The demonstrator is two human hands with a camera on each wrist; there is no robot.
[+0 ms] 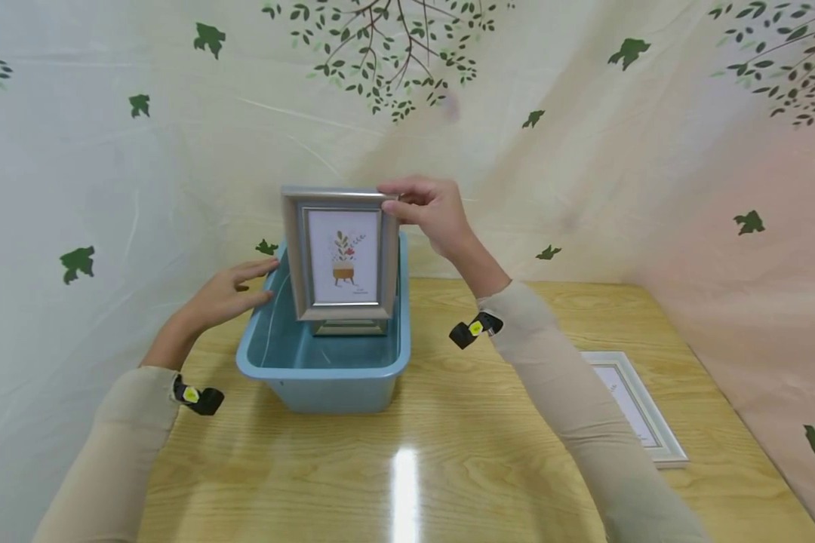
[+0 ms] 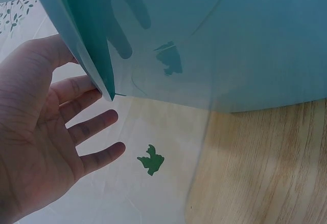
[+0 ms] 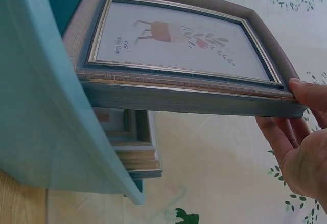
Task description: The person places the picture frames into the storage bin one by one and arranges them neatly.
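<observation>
A grey-silver picture frame [image 1: 345, 260] with a potted-plant print stands upright over the blue plastic tub [image 1: 333, 392]. My right hand [image 1: 428, 211] pinches its upper right corner, thumb on the front and fingers behind. At the tub's left rim is my left hand [image 1: 227, 294], fingers mostly straight and touching the edge. In the left wrist view, the left hand [image 2: 46, 116] has its thumb and forefinger against the rim, the other fingers spread. Behind the held frame, another frame [image 1: 349, 329] sits inside the tub, mostly hidden; the right wrist view shows its edge [image 3: 138, 157].
A white picture frame [image 1: 641, 411] lies flat on the wooden table [image 1: 475, 452] at the right, partly covered by my right sleeve. A pale curtain [image 1: 502, 151] with leaf prints hangs behind the table and along its sides.
</observation>
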